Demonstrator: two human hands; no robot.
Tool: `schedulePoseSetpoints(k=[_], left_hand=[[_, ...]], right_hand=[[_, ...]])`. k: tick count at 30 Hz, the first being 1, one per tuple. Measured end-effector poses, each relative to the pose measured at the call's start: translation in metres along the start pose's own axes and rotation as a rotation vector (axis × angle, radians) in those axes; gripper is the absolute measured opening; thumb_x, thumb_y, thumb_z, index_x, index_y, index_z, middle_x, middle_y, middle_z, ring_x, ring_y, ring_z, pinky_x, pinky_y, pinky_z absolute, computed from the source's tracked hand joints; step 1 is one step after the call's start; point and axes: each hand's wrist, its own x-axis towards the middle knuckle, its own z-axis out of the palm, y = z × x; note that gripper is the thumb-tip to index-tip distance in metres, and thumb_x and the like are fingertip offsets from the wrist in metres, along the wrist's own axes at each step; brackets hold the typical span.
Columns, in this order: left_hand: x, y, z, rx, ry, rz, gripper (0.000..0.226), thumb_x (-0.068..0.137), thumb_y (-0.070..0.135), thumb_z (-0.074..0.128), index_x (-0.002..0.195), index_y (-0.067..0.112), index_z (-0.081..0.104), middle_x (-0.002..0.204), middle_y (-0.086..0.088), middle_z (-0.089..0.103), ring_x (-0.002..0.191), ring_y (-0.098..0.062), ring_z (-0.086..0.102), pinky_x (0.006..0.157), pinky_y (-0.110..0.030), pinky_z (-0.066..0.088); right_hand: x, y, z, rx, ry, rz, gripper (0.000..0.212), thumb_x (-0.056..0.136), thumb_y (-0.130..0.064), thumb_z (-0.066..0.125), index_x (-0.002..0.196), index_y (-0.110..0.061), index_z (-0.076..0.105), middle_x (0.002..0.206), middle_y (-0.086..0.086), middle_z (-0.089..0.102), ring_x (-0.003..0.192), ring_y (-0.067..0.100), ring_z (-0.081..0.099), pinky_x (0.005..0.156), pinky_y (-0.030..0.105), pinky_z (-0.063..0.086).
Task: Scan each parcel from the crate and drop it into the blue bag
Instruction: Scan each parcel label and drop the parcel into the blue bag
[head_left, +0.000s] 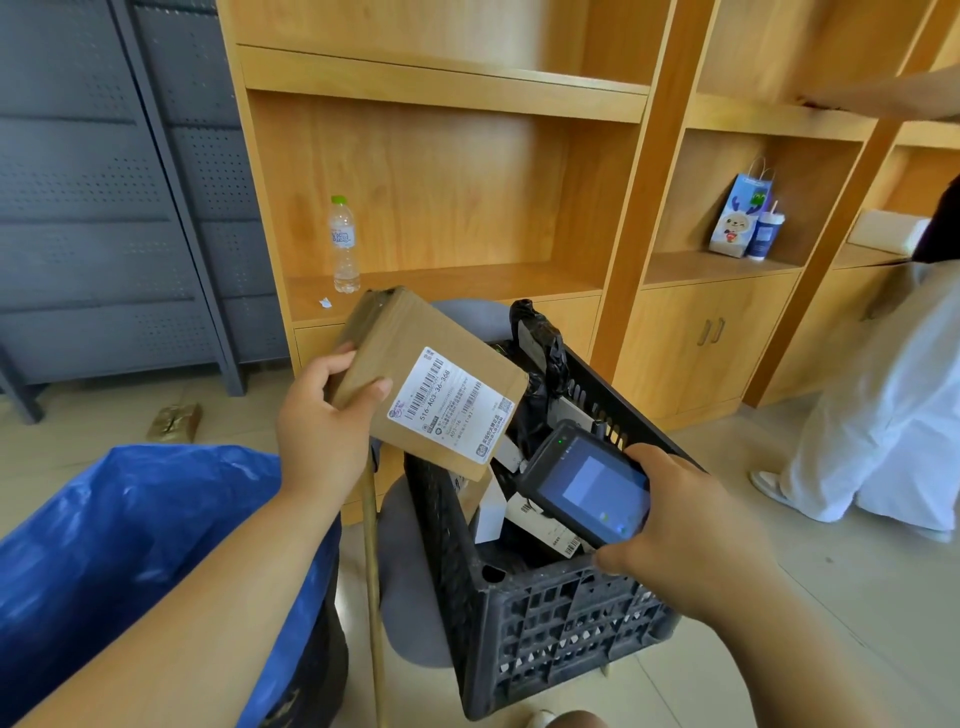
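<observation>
- Right now the left hand (324, 431) grips a flat cardboard parcel (410, 364) by its near corner, thumb on top, tilting the white label (451, 405) up so its barcode can be read.
- The right hand (670, 512) wraps around a handheld scanner (587, 480), its screen facing up and its front end pointing toward that label, likely mid-scan.
- Both are held over the black crate (545, 623), where more parcels wait.
- Just to the left, the blue bag (130, 525) stands open, within easy reach for the drop.
</observation>
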Motion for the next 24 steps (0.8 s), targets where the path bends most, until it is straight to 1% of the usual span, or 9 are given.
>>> schedulePoseSetpoints(k=[4,6,9,10,12,14,16,21,24], left_hand=[[-0.001,0.0,-0.004,0.018,0.014,0.014,0.032,0.084,0.024,0.071,0.114,0.022,0.06,0.125,0.004,0.06,0.104,-0.009,0.056,0.073,-0.014,0.044],[-0.002,-0.001,-0.007,0.033,0.018,0.015,0.033,0.084,0.025,0.07,0.115,0.021,0.059,0.125,0.004,0.06,0.105,-0.012,0.056,0.075,-0.018,0.046],[-0.003,-0.001,-0.013,0.035,0.026,0.007,0.035,0.085,0.023,0.07,0.117,0.018,0.059,0.126,0.002,0.06,0.109,-0.015,0.057,0.082,-0.028,0.051],[-0.003,-0.002,-0.015,0.029,0.03,0.003,0.036,0.085,0.023,0.07,0.118,0.016,0.059,0.126,0.001,0.06,0.109,-0.015,0.057,0.081,-0.026,0.05],[-0.003,-0.003,-0.022,0.024,0.041,0.002,0.037,0.085,0.022,0.07,0.119,0.015,0.06,0.123,0.002,0.06,0.106,-0.012,0.056,0.075,-0.016,0.046],[-0.003,-0.007,-0.033,0.026,0.064,-0.011,0.037,0.085,0.023,0.07,0.119,0.016,0.06,0.118,0.005,0.06,0.098,-0.004,0.056,0.069,-0.01,0.042],[-0.003,-0.016,-0.05,0.021,0.097,-0.05,0.035,0.084,0.025,0.07,0.117,0.019,0.06,0.113,0.009,0.061,0.092,0.001,0.057,0.066,-0.006,0.042],[-0.012,-0.056,-0.116,0.007,0.243,-0.202,0.028,0.082,0.03,0.072,0.107,0.034,0.06,0.105,0.014,0.065,0.098,-0.004,0.061,0.075,-0.018,0.044],[-0.024,-0.084,-0.159,0.069,0.361,-0.318,0.028,0.081,0.031,0.072,0.107,0.032,0.061,0.107,0.01,0.067,0.1,-0.011,0.062,0.08,-0.024,0.045]], right_hand=[[-0.003,-0.002,-0.001,-0.016,0.004,0.002,0.086,0.055,-0.051,0.075,0.127,-0.028,0.035,0.098,-0.01,0.047,0.085,0.012,0.046,0.066,0.028,0.044],[-0.004,-0.004,0.0,-0.037,0.006,0.004,0.09,0.055,-0.053,0.074,0.131,-0.028,0.032,0.104,-0.009,0.05,0.084,0.011,0.044,0.065,0.027,0.04],[-0.005,-0.007,0.0,-0.044,0.007,-0.003,0.088,0.056,-0.053,0.074,0.129,-0.026,0.034,0.099,-0.01,0.047,0.083,0.013,0.044,0.064,0.027,0.039],[-0.005,-0.008,0.0,-0.045,0.007,-0.01,0.088,0.056,-0.053,0.074,0.13,-0.026,0.034,0.099,-0.01,0.047,0.083,0.013,0.044,0.064,0.027,0.039],[-0.005,-0.013,0.0,-0.032,0.004,-0.029,0.093,0.056,-0.054,0.074,0.133,-0.026,0.032,0.108,-0.01,0.05,0.087,0.013,0.047,0.067,0.028,0.041],[-0.004,-0.022,0.003,-0.002,-0.001,-0.058,0.095,0.056,-0.054,0.075,0.135,-0.026,0.03,0.116,-0.008,0.051,0.094,0.015,0.052,0.068,0.028,0.042],[-0.001,-0.035,0.007,0.021,-0.004,-0.098,0.096,0.056,-0.054,0.076,0.136,-0.026,0.03,0.118,-0.008,0.052,0.094,0.016,0.052,0.066,0.028,0.04],[0.005,-0.074,0.024,0.068,-0.049,-0.204,0.087,0.055,-0.051,0.078,0.127,-0.026,0.036,0.104,-0.008,0.049,0.084,0.015,0.048,0.063,0.029,0.044],[0.006,-0.099,0.037,0.071,-0.075,-0.258,0.082,0.055,-0.05,0.079,0.122,-0.026,0.038,0.099,-0.009,0.046,0.08,0.014,0.045,0.059,0.028,0.039]])
